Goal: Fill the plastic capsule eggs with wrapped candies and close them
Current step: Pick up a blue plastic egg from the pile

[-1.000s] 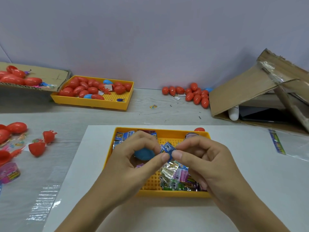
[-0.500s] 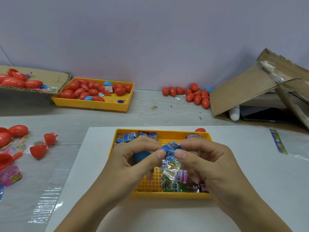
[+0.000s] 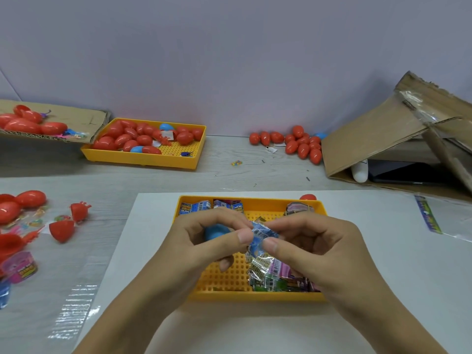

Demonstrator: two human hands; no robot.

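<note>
Yellow perforated tray (image 3: 231, 277), blue egg half (image 3: 215, 232), red eggs (image 3: 302, 144), blue-printed candy wrapper (image 3: 261, 235).

left hand (image 3: 204, 241) holds blue egg half (image 3: 215, 232) | both pinch blue wrapper (image 3: 261, 235), apparently | over yellow tray (image 3: 229, 277)

— What is different from a second ago?
— The blue-wrapped candy (image 3: 261, 235), pinched between both thumbs, now sits higher and more crumpled, drawn toward 3 o'clock of the blue capsule half (image 3: 215, 231).
— And the hands?
— The left hand (image 3: 204, 241) and right hand (image 3: 314, 249) press closer together.
</note>
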